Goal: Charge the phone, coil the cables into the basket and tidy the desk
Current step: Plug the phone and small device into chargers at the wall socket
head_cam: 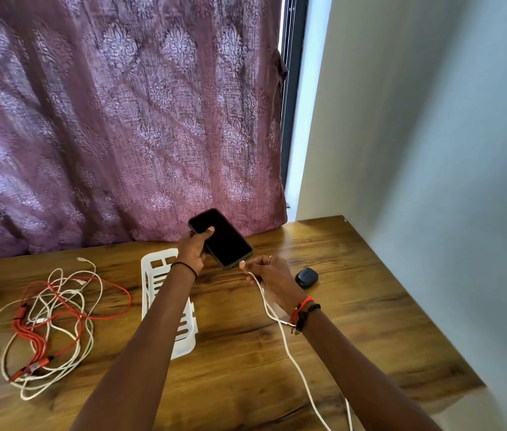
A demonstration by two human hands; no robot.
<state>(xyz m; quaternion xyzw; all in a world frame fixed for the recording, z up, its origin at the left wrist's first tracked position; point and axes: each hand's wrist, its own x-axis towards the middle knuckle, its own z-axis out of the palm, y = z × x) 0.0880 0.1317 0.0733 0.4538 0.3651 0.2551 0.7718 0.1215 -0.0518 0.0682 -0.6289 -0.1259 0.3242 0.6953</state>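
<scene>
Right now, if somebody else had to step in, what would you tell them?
Left hand grips the black smartphone, raised above the wooden desk.
Right hand pinches the plug of the white charging cable at the phone's lower edge; seated or not, I cannot tell.
The white slotted plastic basket lies on the desk; the tangle of red and white cables lies loose left of it.
Nothing finished; remaining: confirm charging, coil cables, tidy desk.

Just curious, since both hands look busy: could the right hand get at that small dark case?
Probably yes: the case lies right beside the right hand, nothing between, though it pinches the white cable.
</scene>
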